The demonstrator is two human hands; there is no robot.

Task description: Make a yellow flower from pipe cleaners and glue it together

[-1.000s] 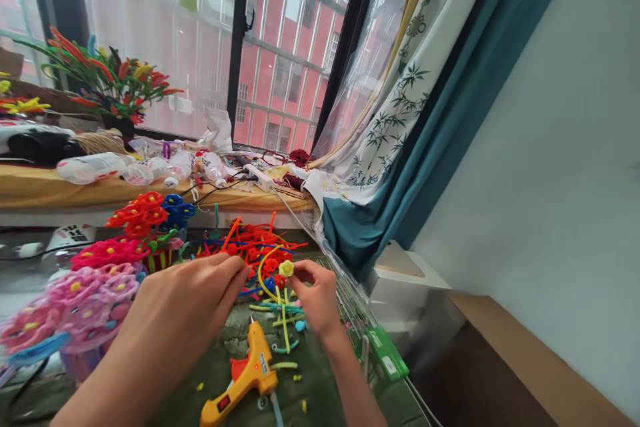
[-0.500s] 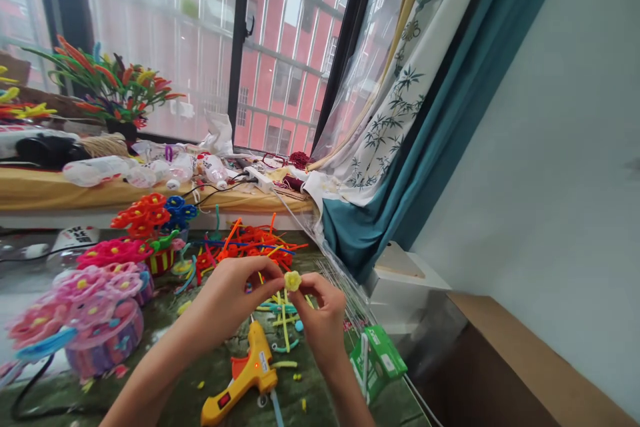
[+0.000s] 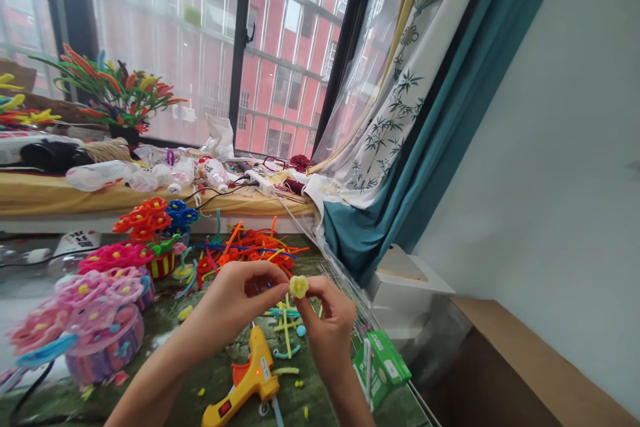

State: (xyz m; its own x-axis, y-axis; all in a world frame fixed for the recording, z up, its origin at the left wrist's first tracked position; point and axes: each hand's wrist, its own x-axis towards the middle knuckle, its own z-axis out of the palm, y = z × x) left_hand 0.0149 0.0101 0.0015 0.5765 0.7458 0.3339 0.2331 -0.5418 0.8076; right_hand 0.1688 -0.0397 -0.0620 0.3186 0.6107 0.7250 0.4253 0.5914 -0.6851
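A small pale yellow flower (image 3: 299, 287) is held up between both hands above the green table. My left hand (image 3: 250, 290) pinches its left side between thumb and fingertips. From the right, my right hand (image 3: 327, 313) grips it the same way, fingers closed. Below the hands lies a yellow glue gun (image 3: 257, 367) with a small lit orange light. Green and yellow fuzzy stems (image 3: 287, 330) lie behind and beneath the flower, partly hidden by the hands.
Pink flower pots (image 3: 105, 340) stand at the left, with red and blue flowers (image 3: 145, 217) behind. Orange stems (image 3: 255, 247) are heaped beyond the hands. A green box (image 3: 383, 367) sits at the right. Plastic bottles (image 3: 97, 175) lie on the sill.
Both hands and the yellow flower have shifted slightly right and down in the view. The flower's face shows a little more fully. Both hands still hold it.
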